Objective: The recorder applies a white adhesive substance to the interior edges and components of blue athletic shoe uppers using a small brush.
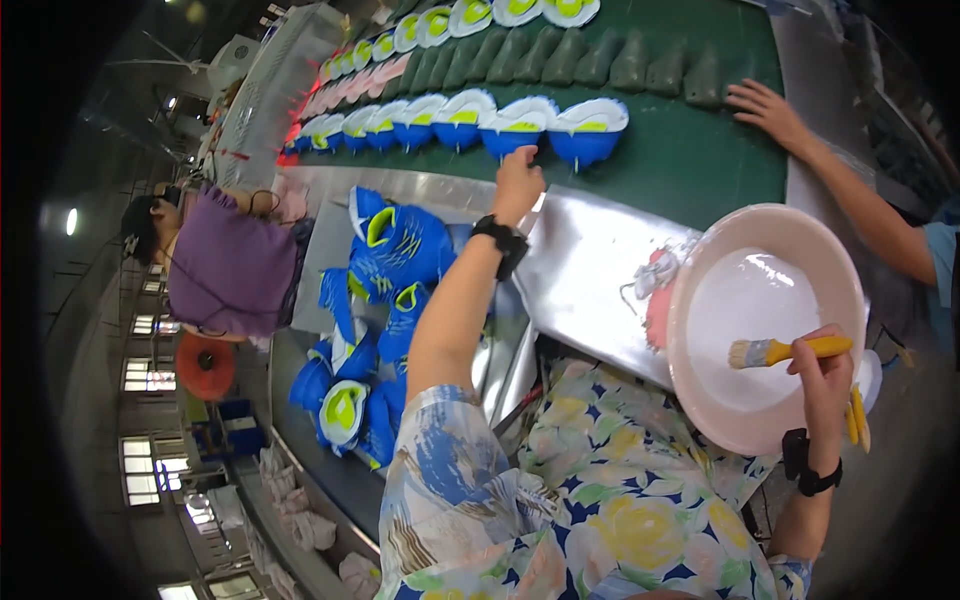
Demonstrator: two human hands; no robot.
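My left hand [520, 187] reaches forward to the green belt, its fingertips closed at the lower edge of a blue shoe upper [517, 140]. That upper stands in a row, its white and lime-yellow underside turned up. A similar shoe upper [584, 147] is just to its right. In my right hand [824, 378] is a paintbrush [778, 351] with a yellow handle and pale bristles. The brush hovers over a pale pink basin [690, 385] of white liquid [745, 325]. Part of the left fingers is hidden against the upper.
Dark green shoe lasts [628, 68] and pink pieces [360, 85] line the green belt [690, 150]. Loose blue uppers [400, 250] pile up at my left. A metal shelf [590, 245] holds a crumpled rag [657, 275]. Another person's hand [770, 115] rests at the belt's right; a person in purple [235, 260] is left.
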